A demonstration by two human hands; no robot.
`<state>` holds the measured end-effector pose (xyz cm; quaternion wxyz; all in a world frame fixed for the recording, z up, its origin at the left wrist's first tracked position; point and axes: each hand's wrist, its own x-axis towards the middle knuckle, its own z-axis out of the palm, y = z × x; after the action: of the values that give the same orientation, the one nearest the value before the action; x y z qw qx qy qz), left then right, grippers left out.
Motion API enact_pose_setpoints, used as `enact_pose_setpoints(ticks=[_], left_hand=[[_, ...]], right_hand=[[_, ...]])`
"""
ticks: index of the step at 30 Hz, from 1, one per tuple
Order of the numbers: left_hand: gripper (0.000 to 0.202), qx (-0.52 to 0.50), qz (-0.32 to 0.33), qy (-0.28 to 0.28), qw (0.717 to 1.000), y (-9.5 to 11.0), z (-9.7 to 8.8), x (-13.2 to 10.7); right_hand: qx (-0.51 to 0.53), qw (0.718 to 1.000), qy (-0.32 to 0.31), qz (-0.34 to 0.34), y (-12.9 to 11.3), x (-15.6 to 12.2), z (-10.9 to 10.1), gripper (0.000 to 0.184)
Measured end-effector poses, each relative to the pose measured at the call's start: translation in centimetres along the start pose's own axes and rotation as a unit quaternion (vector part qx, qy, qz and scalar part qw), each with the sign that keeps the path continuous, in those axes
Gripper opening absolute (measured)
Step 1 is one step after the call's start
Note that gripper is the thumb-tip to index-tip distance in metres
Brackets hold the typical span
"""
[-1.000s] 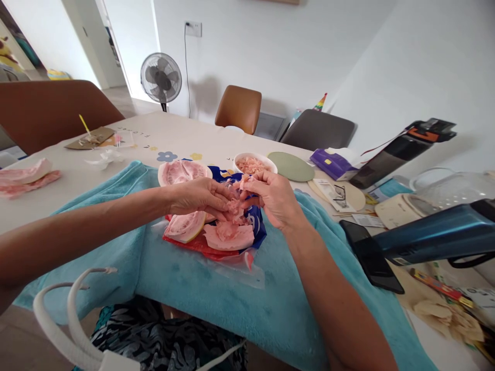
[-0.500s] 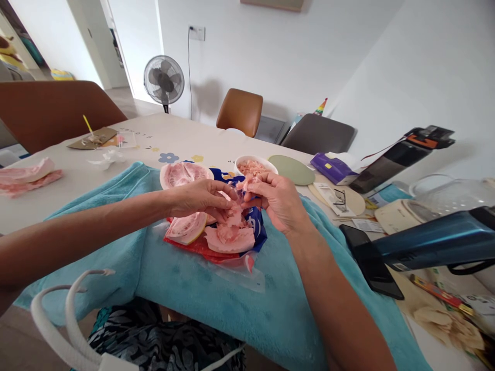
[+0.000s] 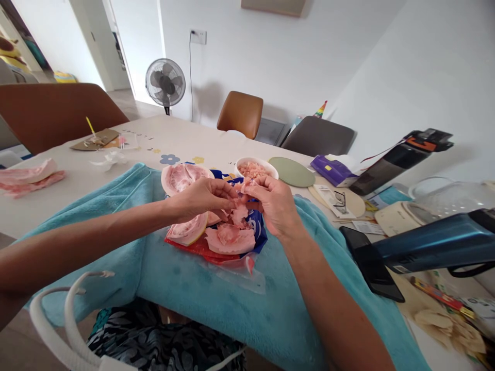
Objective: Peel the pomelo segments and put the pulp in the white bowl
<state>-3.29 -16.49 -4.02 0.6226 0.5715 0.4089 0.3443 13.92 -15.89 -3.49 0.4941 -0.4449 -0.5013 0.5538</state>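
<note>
The table (image 3: 201,135) has a pale, flower-printed surface. A teal towel (image 3: 185,288) drapes over its near edge. Pink peel (image 3: 29,176) and brown card (image 3: 93,141) lie near the left edge. Toward the far edge, a white bowl (image 3: 275,173) stands beside a green oval mat (image 3: 293,171). A purple packet (image 3: 333,170) and blue bottle (image 3: 433,239) occupy the right side.

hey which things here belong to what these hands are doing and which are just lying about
Part of the job: pink fruit piece in the right hand, cut fruit half, white bowl of fruit bits, plastic bag, towel underneath.

Seemingly just lying about: phone, blue bottle, glasses, purple packet, green mat.
</note>
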Motion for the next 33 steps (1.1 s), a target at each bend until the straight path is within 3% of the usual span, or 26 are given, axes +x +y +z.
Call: enact_pose_setpoints(ticks=[6,11,18,24,29,33], left_hand=[[0.012,0.031,0.016,0.024,0.999,-0.2,0.4,-0.1],[0.012,0.060,0.019,0.043,0.997,0.1,0.6,-0.5],[0.018,-0.040,-0.019,0.016,0.999,0.1,0.3,-0.7],[0.017,-0.086,-0.024,0.067,0.994,-0.3,-0.8,-0.6],[0.019,-0.084,-0.030,0.018,0.996,-0.7,-1.1,-0.8],[0.015,0.033,0.052,0.024,0.998,-0.9,-0.2,-0.8]], right_hand=[[0.011,1.000,-0.009,-0.013,0.1,0.1,0.0,0.021],[-0.060,0.997,-0.002,-0.057,0.3,0.0,-0.3,0.019],[-0.109,0.991,0.005,-0.083,0.3,-0.1,-0.4,0.016],[-0.107,0.991,0.019,-0.077,0.1,0.0,-0.3,0.015],[-0.079,0.991,0.048,-0.100,0.8,0.0,0.1,0.016],[-0.114,0.984,0.055,-0.129,1.3,-0.5,0.9,0.013]])
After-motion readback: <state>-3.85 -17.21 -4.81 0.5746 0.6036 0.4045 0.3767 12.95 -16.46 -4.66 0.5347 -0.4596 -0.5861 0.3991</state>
